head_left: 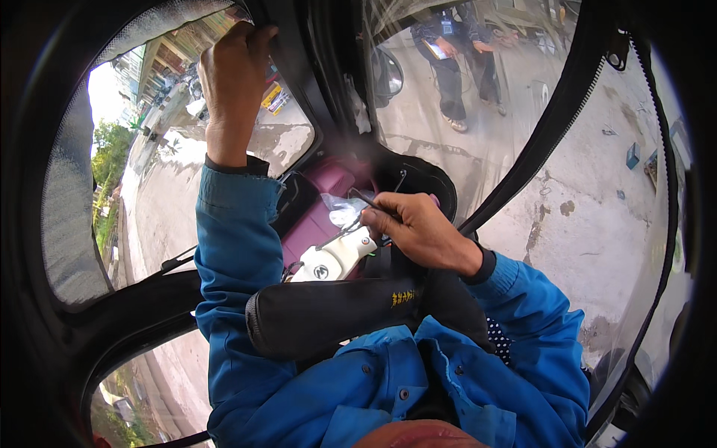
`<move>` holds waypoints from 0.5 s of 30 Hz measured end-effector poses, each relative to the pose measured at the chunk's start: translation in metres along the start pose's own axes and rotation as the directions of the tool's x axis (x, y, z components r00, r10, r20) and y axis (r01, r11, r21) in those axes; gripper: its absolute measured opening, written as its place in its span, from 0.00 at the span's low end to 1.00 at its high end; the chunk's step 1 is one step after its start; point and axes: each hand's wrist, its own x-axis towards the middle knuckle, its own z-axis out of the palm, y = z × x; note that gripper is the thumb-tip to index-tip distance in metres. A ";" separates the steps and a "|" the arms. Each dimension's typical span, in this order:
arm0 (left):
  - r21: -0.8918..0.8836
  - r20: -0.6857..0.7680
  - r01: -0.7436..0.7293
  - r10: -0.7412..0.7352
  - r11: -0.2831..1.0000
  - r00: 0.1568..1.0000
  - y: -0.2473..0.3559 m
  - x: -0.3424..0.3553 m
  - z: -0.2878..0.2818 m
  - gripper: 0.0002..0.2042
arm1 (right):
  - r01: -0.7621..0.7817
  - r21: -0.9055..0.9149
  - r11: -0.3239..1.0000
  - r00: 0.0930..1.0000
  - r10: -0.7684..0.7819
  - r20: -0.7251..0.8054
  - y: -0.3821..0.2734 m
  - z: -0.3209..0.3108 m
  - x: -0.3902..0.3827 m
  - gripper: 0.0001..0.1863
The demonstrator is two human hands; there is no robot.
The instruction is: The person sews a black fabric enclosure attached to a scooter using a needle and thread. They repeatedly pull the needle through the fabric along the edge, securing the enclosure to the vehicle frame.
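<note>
My left hand is raised to the black frame beside the left window. Its fingers curl together at the frame's upper part, and whatever is in them is hidden. Lower down, my right hand is closed round a thin dark rod-like tool, whose tip points up and left. Under that tool lie a crumpled clear plastic bag and a white plastic housing with a round dark mark and black cords. The pink body of a small vehicle shows behind them.
A black padded pouch with yellow lettering lies across my front. Clear plastic windows and a black zip surround me. Outside, a person stands on concrete holding papers. A small blue box sits on the ground at right.
</note>
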 end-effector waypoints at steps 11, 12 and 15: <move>-0.065 -0.326 -0.068 0.044 0.996 0.944 0.012 -0.034 0.033 0.08 | -0.379 0.095 0.920 0.925 0.377 0.047 0.111 0.042 -0.114 0.16; -0.076 -0.346 -0.105 0.072 0.992 0.935 0.011 -0.035 0.034 0.09 | -0.414 0.048 0.909 0.909 0.411 0.071 0.116 0.043 -0.122 0.15; 0.038 -0.222 0.008 0.001 0.999 0.975 0.010 -0.029 0.031 0.07 | -0.409 -0.015 0.912 0.911 0.409 0.045 0.128 0.035 -0.133 0.15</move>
